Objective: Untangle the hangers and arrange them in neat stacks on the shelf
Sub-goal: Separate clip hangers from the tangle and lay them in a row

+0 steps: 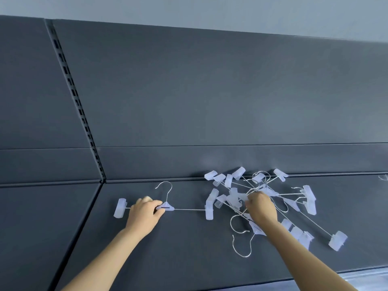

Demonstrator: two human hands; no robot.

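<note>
Left hand (144, 213) is pinching a lone hanger (168, 207) at its centre; right hand (261, 206) is gripping wires in the tangle (235, 198). Likely light, springy, snag-prone.

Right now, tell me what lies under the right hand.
Under the right hand lies the tangled pile of clip hangers on the shelf. Whether its fingers grip one is covered.

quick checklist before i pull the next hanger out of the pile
1. Left hand holds lone hanger at its centre: ok.
2. Lone hanger apart from pile: cannot tell, the nearest clips sit very close.
3. Right hand grips inside pile: ok; which hanger it has, cannot tell.
4. Pile untangled: not ok, wires cross.
5. Whole pile lies on shelf, nothing over the edge: ok.
</note>
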